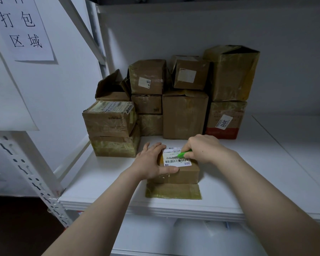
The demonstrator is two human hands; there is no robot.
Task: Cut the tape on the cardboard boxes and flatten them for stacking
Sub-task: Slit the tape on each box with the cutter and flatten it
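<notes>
A white shelf carries a pile of taped boxes stacked against its back wall, close behind the work. A paper sign hangs at the left. Near the shelf's front edge sits one small box, with a flat taped sheet of cardboard against its near side. The left hand lies flat on the box top, fingers spread and pressing down. The right hand grips a green cutter, whose tip is on the white label.
</notes>
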